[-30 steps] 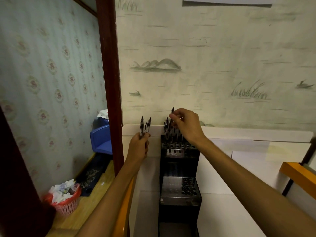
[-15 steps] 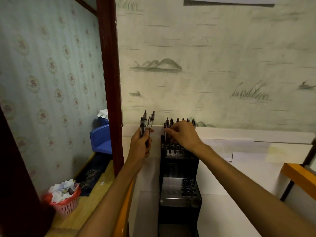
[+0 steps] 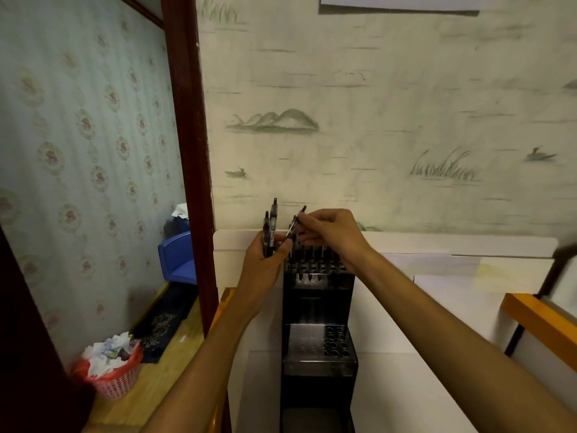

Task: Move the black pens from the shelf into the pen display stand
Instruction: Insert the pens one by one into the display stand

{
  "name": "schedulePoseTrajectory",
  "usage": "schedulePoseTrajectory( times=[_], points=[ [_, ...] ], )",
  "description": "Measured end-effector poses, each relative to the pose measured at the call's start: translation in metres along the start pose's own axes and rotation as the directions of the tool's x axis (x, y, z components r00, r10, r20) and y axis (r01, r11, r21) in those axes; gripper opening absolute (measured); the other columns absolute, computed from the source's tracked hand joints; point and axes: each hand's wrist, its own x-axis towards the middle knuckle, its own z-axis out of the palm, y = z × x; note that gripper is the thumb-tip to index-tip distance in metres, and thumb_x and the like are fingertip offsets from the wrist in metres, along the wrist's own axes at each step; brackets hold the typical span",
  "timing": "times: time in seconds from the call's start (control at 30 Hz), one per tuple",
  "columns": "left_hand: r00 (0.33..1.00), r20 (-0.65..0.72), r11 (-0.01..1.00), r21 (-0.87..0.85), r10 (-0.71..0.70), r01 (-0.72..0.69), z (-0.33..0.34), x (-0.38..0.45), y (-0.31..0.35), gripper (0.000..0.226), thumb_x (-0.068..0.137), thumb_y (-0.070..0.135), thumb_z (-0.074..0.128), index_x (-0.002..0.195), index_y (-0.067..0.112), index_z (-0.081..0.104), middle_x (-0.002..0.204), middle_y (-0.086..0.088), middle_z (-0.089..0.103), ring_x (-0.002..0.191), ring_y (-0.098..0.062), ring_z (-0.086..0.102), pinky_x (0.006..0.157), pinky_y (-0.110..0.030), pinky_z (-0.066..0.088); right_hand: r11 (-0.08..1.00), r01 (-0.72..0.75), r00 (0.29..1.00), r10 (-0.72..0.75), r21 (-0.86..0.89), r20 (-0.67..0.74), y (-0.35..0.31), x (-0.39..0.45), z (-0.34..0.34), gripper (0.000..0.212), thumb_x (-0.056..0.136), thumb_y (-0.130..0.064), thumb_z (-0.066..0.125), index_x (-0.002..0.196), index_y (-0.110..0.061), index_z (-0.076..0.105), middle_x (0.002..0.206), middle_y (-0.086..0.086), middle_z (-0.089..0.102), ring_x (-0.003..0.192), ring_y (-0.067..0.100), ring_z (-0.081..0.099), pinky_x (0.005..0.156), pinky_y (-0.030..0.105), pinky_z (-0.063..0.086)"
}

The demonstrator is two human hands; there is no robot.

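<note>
Head view of a black tiered pen display stand (image 3: 318, 307) standing on a white desk (image 3: 390, 385) against a wall papered with a painted landscape. The left hand (image 3: 265, 264), just left of the stand's top tier, has its fingers curled around a small upright bundle of black pens (image 3: 270, 228) whose clicker ends rise above the fist. The right hand (image 3: 331, 232), above the stand's top tier, pinches a single black pen (image 3: 296, 221) between thumb and fingertips; this pen is tilted, with its upper end leaning right, and sits between the two hands, close to the bundle. Further pens (image 3: 315, 256) stand upright in the stand's top tier, below the right hand. The stand's lower tier (image 3: 318, 342) shows rows of round holes. Left of the stand, beyond a dark red post (image 3: 187, 151), are a blue chair (image 3: 178, 257) and a red basket (image 3: 115, 370) of crumpled paper.
</note>
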Motion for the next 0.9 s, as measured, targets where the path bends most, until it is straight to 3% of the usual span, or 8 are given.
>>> schedulePoseTrajectory(
  times=[0.2, 0.4, 0.53, 0.67, 0.9],
  points=[
    [0.997, 0.020, 0.996, 0.039, 0.081, -0.082, 0.004, 0.000, -0.001, 0.014, 0.093, 0.028, 0.068, 0.106, 0.022, 0.066, 0.078, 0.009, 0.071, 0.055, 0.001, 0.060, 0.051, -0.012, 0.046, 0.992, -0.042, 0.999, 0.046, 0.119, -0.028, 0.000, -0.001, -0.001, 0.018, 0.089, -0.020, 0.072, 0.091, -0.001, 0.074, 0.084, 0.014, 0.076, 0.079, 0.030, 0.075, 0.067, 0.030, 0.061],
    [0.999, -0.001, 0.989, 0.136, 0.050, -0.049, 0.003, 0.001, 0.001, 0.022, 0.102, 0.037, 0.051, 0.096, 0.024, 0.067, 0.072, 0.007, 0.070, 0.047, -0.004, 0.053, 0.042, -0.017, 0.040, 0.984, -0.002, 0.979, 0.039, 0.179, -0.201, -0.004, 0.007, -0.005, 0.013, 0.086, -0.015, 0.069, 0.081, -0.004, 0.073, 0.073, 0.009, 0.073, 0.069, 0.024, 0.072, 0.064, 0.029, 0.060],
    [0.996, -0.085, 0.979, 0.201, 0.027, -0.010, -0.016, 0.004, -0.004, 0.026, 0.103, 0.040, 0.047, 0.098, 0.026, 0.068, 0.061, 0.009, 0.060, 0.045, -0.001, 0.046, 0.041, -0.015, 0.036, 0.995, 0.100, 0.957, -0.093, 0.010, -0.275, -0.004, 0.013, -0.022, 0.008, 0.084, -0.014, 0.072, 0.084, -0.007, 0.072, 0.074, 0.007, 0.073, 0.069, 0.025, 0.073, 0.070, 0.037, 0.062],
    [0.997, -0.070, 0.980, 0.198, -0.014, 0.028, -0.024, 0.005, -0.008, 0.031, 0.104, 0.044, 0.042, 0.098, 0.025, 0.066, 0.050, 0.014, 0.043, 0.044, 0.000, 0.039, 0.041, -0.015, 0.031, 0.956, 0.167, 0.941, -0.228, -0.242, -0.249, 0.000, 0.013, -0.024, 0.006, 0.084, -0.024, 0.073, 0.085, -0.017, 0.072, 0.077, 0.001, 0.073, 0.069, 0.020, 0.073, 0.072, 0.045, 0.062],
    [0.993, -0.053, 0.992, 0.074, -0.102, 0.106, -0.022, 0.006, -0.009, 0.020, 0.106, 0.030, 0.042, 0.100, 0.019, 0.057, 0.053, 0.010, 0.042, 0.042, -0.002, 0.037, 0.038, -0.018, 0.030, 0.906, 0.180, 0.945, -0.267, -0.382, -0.188, 0.006, 0.011, -0.014, 0.012, 0.087, -0.028, 0.073, 0.093, -0.018, 0.074, 0.086, 0.000, 0.073, 0.078, 0.019, 0.071, 0.078, 0.043, 0.060]
  ],
)
